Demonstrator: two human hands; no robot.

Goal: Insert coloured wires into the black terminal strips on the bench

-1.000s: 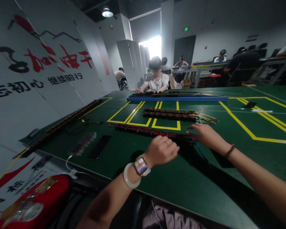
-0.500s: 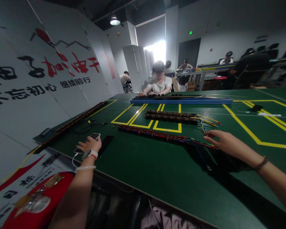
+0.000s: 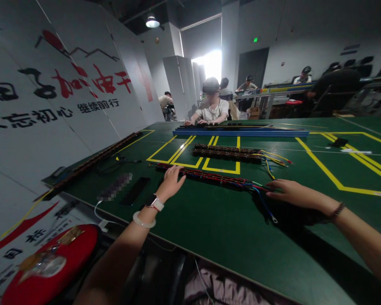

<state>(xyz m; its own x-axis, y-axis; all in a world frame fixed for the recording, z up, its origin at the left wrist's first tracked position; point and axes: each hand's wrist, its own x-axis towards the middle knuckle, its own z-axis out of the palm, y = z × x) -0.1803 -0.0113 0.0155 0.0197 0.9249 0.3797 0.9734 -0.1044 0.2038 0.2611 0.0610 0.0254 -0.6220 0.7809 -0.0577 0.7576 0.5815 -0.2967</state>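
A long, thin wiring harness (image 3: 216,178) of red, blue and black wires lies across the green table. My left hand (image 3: 170,183) reaches over its left part, thumb spread from the fingers, fingertips at the bundle; firm contact is hard to make out. At the harness's right end, my right hand (image 3: 292,195) has thumb and fingers closed around the loose wires. A blue wire (image 3: 266,208) with a metal ring terminal hangs out beside that hand. Just beyond lies a thicker pair of dark bundles (image 3: 225,153) with yellow-sleeved leads.
A phone (image 3: 135,191) and a blurred-out device (image 3: 114,187) on a white cable lie left of my left hand. A long blue tray (image 3: 241,133) crosses the far side, where a person (image 3: 211,108) sits. A dark strip (image 3: 95,163) runs along the left edge. Yellow tape marks the table.
My left hand has moved right, from over the device beside the phone to the harness's left part. My right hand has shifted slightly left and down, onto the wire ends.
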